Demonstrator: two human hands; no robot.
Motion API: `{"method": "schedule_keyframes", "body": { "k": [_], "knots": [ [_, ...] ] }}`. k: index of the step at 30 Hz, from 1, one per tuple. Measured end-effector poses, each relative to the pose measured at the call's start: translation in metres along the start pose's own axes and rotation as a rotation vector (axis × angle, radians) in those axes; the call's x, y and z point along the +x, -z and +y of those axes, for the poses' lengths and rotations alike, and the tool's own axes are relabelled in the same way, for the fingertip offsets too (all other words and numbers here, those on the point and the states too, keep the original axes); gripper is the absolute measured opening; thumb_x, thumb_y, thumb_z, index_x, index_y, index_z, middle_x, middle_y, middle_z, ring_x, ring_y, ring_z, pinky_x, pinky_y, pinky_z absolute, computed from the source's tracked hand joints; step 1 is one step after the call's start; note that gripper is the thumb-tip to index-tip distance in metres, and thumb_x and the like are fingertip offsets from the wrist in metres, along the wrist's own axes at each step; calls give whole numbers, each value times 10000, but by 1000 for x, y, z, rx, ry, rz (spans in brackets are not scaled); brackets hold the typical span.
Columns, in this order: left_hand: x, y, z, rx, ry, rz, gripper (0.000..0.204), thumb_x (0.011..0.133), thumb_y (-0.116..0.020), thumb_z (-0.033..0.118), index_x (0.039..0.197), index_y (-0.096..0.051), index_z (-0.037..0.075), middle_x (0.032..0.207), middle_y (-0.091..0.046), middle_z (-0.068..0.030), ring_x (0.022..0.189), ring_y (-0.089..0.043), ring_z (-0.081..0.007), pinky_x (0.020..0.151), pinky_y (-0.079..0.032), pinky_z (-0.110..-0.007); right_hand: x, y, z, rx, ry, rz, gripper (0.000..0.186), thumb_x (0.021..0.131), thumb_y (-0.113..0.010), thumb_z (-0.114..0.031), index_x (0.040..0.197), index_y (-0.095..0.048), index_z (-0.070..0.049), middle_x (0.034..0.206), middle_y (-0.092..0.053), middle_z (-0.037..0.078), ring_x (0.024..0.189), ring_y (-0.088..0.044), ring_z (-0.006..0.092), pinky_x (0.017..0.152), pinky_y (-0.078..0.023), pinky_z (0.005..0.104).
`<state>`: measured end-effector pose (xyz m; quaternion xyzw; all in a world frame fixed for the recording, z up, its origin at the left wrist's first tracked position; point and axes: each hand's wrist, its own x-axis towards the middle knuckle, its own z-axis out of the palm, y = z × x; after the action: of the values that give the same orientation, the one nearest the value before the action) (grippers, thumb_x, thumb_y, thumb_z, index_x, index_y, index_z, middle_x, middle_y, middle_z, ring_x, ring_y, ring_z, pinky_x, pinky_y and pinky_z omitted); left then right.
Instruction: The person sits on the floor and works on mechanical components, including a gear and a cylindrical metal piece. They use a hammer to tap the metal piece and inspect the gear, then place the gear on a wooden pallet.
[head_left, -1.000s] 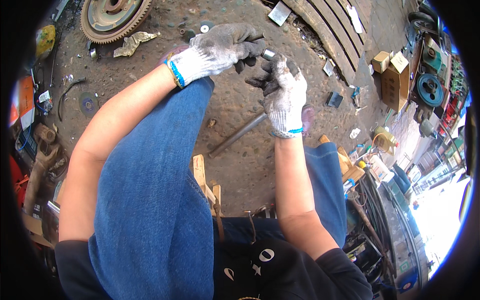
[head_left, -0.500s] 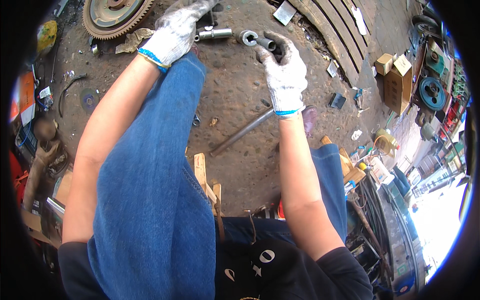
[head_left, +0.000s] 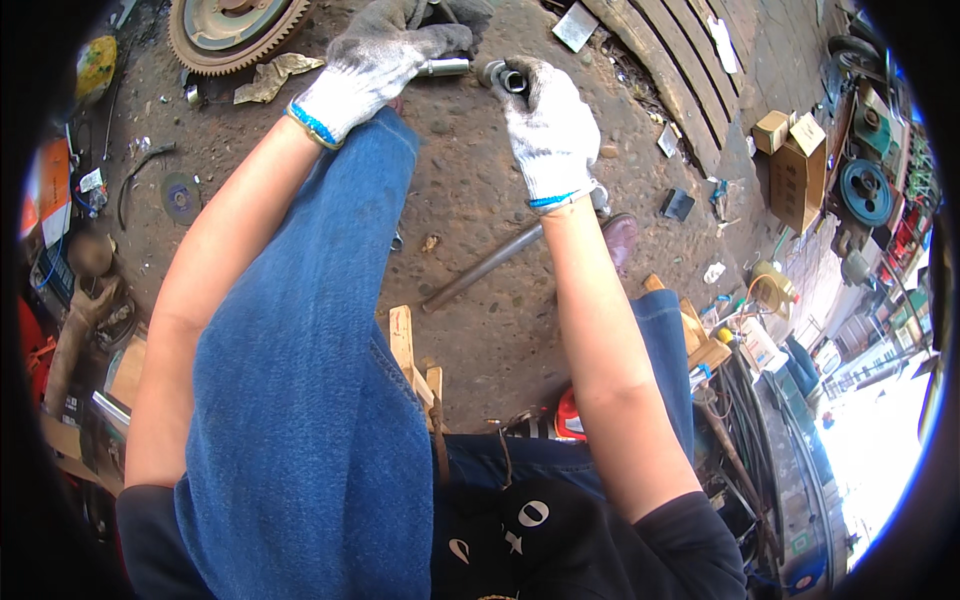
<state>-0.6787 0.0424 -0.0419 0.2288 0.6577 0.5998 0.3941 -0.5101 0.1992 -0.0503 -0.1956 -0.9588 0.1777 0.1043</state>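
Currently your white-gloved, dirt-greyed R hand [head_left: 553,125] is closed round a short, hollow, grey-metal sleeve [head_left: 514,81], held low over the brown, stony ground [head_left: 470,180]; can't tell if it touches down. Progress-wise, judging by what shows: the sleeve's in your grip, so that much is done; it isn't visibly joined to any other pc, & how much is left can't be told. Its open mouth tips up toward you, so you're looking nearly down the bore; long axis is foreshortened, prob. running away from your eye w/ a slight lean. Just L of it sits a chunky, grey-metal ring [head_left: 491,72], touching or nearly, can't say. Your white-gloved, grey-fingered L hand [head_left: 385,50] is over a slim, shiny, silver-metal cylinder [head_left: 447,67] whose R end pokes out; its long axis runs approx L–R, that end aimed at the ring w/ a gap btwn. Whether your L hand grips it or merely covers it, can't tell. A thin, dark-metal rod [head_left: 443,12] shows by that hand near the top edge; grip unclear too. Nearer you, a long, straight, dull-grey steel bar [head_left: 485,265] lies diagonally, untouched.
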Motion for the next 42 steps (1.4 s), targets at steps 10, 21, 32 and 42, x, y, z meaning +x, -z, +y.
{"method": "schedule_keyframes", "body": {
  "k": [10, 21, 32, 42],
  "knots": [
    [7, -14, 2, -256, -26, -199, 304, 934, -716, 95, 1215, -691, -21, 1178, -727, -120, 1084, -705, -196, 974, -575, -319, -6, 8, -9, 170, -239, -91, 503, 804, -834, -197, 1260, -647, -98, 1118, -725, 112, 999, -724, 251, 867, -571, 349],
    [19, -36, -27, 2, -236, -236, 268, 896, -697, -2, 1164, -714, -17, 1107, -722, -94, 1081, -698, -208, 991, -578, -335, -111, 40, 7, 337, -786, -155, 611, 840, -751, -149, 1411, -538, -92, 1287, -632, 136, 1131, -645, 275, 996, -516, 380],
    [23, -40, -7, 446, -635, -241, 200, 902, -702, 61, 1094, -758, 54, 1033, -749, -96, 941, -696, -233, 806, -565, -363, -211, 14, 33, 285, -1148, -160, 702, 811, -859, -198, 1343, -493, 78, 1158, -698, 175, 1067, -687, 238, 954, -542, 342],
    [24, -49, -11, 507, -514, -220, 187, 898, -690, 30, 1081, -722, 54, 988, -725, -95, 892, -687, -246, 796, -561, -344, -193, 8, 48, 268, -1266, -294, 519, 809, -788, -288, 1173, -596, 28, 1021, -708, 140, 916, -671, 243, 833, -521, 368]
  ]
}}
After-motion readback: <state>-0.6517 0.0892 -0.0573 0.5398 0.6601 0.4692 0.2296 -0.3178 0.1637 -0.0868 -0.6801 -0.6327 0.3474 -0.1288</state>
